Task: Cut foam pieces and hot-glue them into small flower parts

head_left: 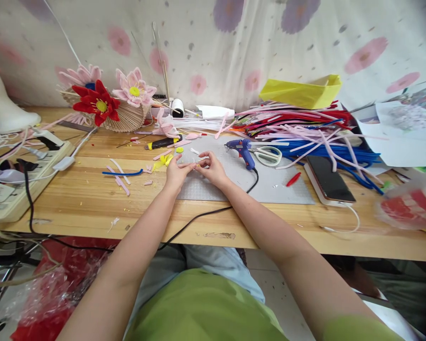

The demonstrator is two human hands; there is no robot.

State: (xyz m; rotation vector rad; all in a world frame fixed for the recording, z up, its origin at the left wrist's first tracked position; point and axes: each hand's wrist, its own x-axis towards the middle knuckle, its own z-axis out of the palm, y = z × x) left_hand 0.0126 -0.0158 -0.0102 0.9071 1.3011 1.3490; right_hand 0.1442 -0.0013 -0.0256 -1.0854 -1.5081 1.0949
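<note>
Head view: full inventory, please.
glue gun: 1, blue, on mat
mat: 1, grey, centre
scissors: 1, white, beside glue gun
cutter: 1, yellow/black, back left
scraps: many, yellow, pink, left
flowers: at least 4, red, pink, back left
rods: many, pink, red, blue, back right
container: 1, yellow, back right
phone: 1, black, right
power strip: 1, cream, left
papers: several, white, right
curtain: 1, white, behind
table: 1, brown, beneath
left hand: 1, bare, centre
right hand: 1, bare, centre

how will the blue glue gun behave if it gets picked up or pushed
The blue glue gun probably feels stiff, given its hard-looking body. Lying on its side, it seems unlikely to roll and may slide instead. The attached black cable could tug or drag.
</note>
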